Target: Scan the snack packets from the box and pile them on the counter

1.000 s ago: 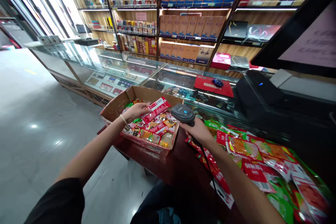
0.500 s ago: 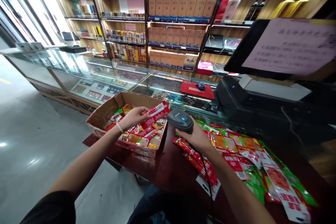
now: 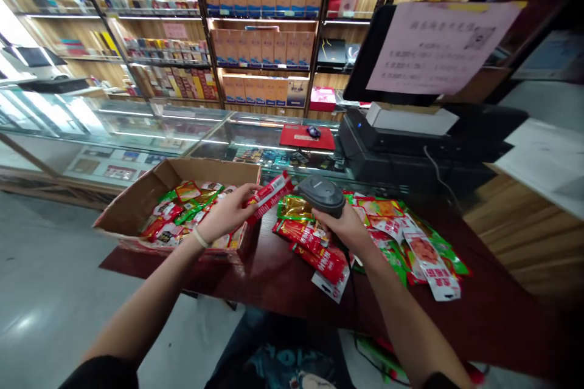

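Note:
My left hand (image 3: 227, 213) grips a long red snack packet (image 3: 271, 194) and holds it up beside the right edge of a cardboard box (image 3: 137, 203) full of small snack packets. My right hand (image 3: 347, 225) is wrapped round the handle of a dark barcode scanner (image 3: 322, 193), whose head sits just right of the packet. A pile of red and green snack packets (image 3: 387, 237) lies on the dark red table (image 3: 283, 279) under and to the right of the scanner.
Behind the table stand a glass display counter (image 3: 255, 140), a black till with a printer (image 3: 401, 134) and a monitor bearing a pink notice (image 3: 438, 42). Shelves of boxed goods (image 3: 260, 24) line the back wall. Grey floor lies to the left.
The view has swung right and down. The left hand has carried the red packet out past the box's right edge, closer to the scanner, which stays in the right hand.

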Motion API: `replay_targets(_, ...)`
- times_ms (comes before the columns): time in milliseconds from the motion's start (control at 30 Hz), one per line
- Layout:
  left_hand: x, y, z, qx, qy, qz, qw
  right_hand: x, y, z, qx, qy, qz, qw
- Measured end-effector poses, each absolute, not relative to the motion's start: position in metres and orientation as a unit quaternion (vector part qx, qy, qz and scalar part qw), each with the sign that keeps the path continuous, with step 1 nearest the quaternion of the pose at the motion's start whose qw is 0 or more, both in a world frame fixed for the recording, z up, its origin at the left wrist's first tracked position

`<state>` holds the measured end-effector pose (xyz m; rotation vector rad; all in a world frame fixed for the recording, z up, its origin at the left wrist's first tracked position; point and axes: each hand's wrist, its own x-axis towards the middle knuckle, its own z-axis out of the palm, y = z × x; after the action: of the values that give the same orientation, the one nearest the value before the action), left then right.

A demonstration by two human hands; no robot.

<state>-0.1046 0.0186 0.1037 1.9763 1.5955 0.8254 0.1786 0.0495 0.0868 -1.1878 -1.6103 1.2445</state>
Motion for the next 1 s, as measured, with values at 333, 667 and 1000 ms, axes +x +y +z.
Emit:
replay_targets(333,0.021,0.051,-0.017,0.8,0.567,0.184,0.065,0.241,0.032,0.068,-0.52,-0.55,0.496,0.427)
replay_targets(667,0.021,0.056,-0.06,0.827,0.528,0.187,0.053,0.262,0.025,0.045,-0.535,-0.509,0.519,0.431)
replay_targets(1000,0.017,0.051,-0.038,0.819,0.515,0.245,0.064,0.241,0.031,0.05,-0.551,-0.523,0.503,0.413)
